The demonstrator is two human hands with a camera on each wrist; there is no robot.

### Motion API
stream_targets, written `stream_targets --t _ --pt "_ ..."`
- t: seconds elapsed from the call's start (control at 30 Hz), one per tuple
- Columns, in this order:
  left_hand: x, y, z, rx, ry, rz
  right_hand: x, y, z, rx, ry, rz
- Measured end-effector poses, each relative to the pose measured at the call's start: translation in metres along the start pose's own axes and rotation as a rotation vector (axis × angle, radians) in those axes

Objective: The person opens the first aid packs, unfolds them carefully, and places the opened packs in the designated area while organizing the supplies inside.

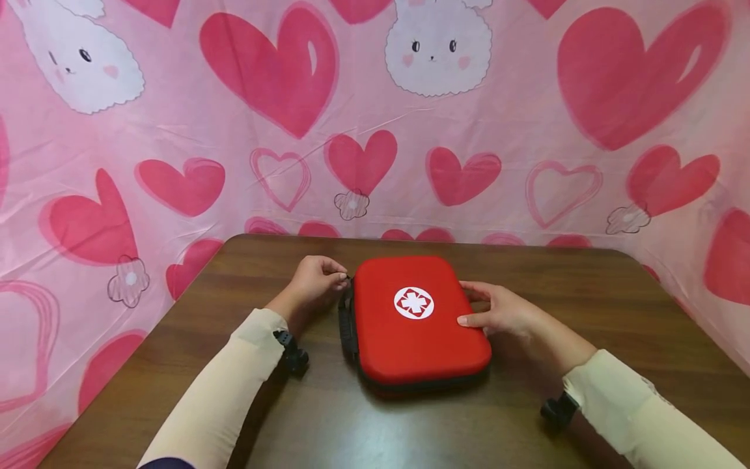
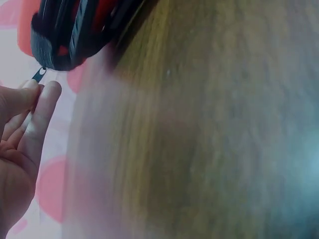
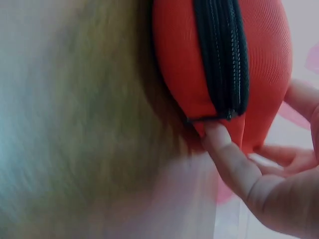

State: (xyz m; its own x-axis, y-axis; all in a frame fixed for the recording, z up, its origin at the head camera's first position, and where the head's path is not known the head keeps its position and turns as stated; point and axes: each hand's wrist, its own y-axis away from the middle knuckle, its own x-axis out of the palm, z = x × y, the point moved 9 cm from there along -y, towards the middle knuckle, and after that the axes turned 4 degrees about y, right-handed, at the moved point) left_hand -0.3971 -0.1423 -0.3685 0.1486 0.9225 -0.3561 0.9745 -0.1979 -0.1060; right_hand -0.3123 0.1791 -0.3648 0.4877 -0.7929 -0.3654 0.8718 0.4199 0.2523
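A red hard-shell first-aid case (image 1: 404, 345) with a white emblem (image 1: 414, 303) lies on the table, its black carry handle (image 1: 347, 329) on the left side. At its far left corner my left hand (image 1: 316, 280) pinches a small black zipper pull (image 2: 38, 75) between thumb and forefinger. My right hand (image 1: 504, 309) grips the opposite side, thumb over the top edge and fingers at the side. In the right wrist view, the black zipper (image 3: 227, 59) ends by one of my right hand's digits, and its teeth look closed there.
The brown wooden table (image 1: 316, 423) extends around the case. Behind it hangs a pink cloth (image 1: 375, 104) printed with hearts and rabbits. Black wrist cameras (image 1: 295, 357) are strapped over the light sleeves (image 1: 217, 391).
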Motion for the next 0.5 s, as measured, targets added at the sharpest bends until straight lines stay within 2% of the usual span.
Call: stream_targets --t 0.17,0.3,0.43,0.5 --pt "-0.002 0.001 -0.003 0.018 -0.027 0.002 -0.002 -0.007 0.001 -0.028 0.008 0.128" --pt "-0.001 0.002 -0.005 0.017 -0.078 -0.009 -0.002 -0.014 0.002 -0.046 0.094 0.193" --pt "0.004 0.000 -0.011 0.067 -0.175 -0.020 -0.002 -0.019 0.005 -0.074 0.192 0.217" --pt "0.006 -0.001 -0.013 0.089 -0.203 -0.028 -0.005 -0.020 0.007 -0.085 0.230 0.198"
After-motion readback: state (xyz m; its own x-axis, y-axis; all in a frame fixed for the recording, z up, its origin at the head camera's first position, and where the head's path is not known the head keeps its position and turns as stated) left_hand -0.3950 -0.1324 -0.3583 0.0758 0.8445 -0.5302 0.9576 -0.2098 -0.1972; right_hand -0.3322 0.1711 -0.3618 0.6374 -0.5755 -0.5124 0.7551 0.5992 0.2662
